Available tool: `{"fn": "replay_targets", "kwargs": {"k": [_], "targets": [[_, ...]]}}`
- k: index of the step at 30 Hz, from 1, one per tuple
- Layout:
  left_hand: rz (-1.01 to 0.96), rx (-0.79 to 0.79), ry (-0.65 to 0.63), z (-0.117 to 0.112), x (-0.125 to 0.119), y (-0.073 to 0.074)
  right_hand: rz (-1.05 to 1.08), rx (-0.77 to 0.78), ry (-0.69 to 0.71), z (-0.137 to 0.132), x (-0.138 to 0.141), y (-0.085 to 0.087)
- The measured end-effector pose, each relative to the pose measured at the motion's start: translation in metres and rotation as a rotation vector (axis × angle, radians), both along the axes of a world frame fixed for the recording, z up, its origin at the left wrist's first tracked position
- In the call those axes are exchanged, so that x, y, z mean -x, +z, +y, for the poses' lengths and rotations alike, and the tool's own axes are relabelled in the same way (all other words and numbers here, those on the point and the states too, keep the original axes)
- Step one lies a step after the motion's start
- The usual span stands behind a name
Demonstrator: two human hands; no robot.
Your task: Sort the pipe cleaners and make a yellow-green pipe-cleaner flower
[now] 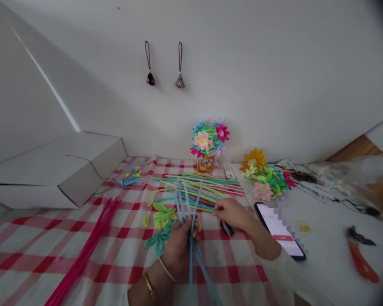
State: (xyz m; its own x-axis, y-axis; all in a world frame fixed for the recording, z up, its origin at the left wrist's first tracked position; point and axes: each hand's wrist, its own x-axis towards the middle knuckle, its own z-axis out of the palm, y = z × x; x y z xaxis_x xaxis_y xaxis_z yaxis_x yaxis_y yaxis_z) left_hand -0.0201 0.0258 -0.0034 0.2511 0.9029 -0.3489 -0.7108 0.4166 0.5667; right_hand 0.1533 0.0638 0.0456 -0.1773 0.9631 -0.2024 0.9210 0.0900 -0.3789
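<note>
My left hand [180,240] is closed around a bunch of light blue pipe cleaners [196,204], whose tips fan out above my fingers and whose long ends hang down below. My right hand [231,212] is to the right of them, its fingertips pinched together at the edge of a pile of coloured pipe cleaners [178,182]. Whether anything thin is between those fingertips is hard to see. Under that hand lies a small black looped object [226,228]. Close to my left hand are teal pipe-cleaner loops [159,241] and yellow-green leaf shapes [162,214].
Pink pipe cleaners [86,250] lie at the left before a white box [92,157]. A flower-filled cup [206,163] stands by the wall. On the right are loose pipe-cleaner flowers [266,176], a phone [282,233] and orange-handled pliers [362,261].
</note>
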Motion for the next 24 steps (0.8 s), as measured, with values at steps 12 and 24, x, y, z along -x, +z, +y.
{"fn": "replay_targets", "kwargs": {"k": [12,24], "targets": [[0.003,0.006,-0.062,-0.001,0.0,0.0,-0.272,-0.118,-0.059,0.049,-0.029,-0.033],[-0.008,0.009,-0.035,-0.002,-0.001,-0.001,-0.367,-0.105,-0.055,0.052,-0.03,-0.036]]}}
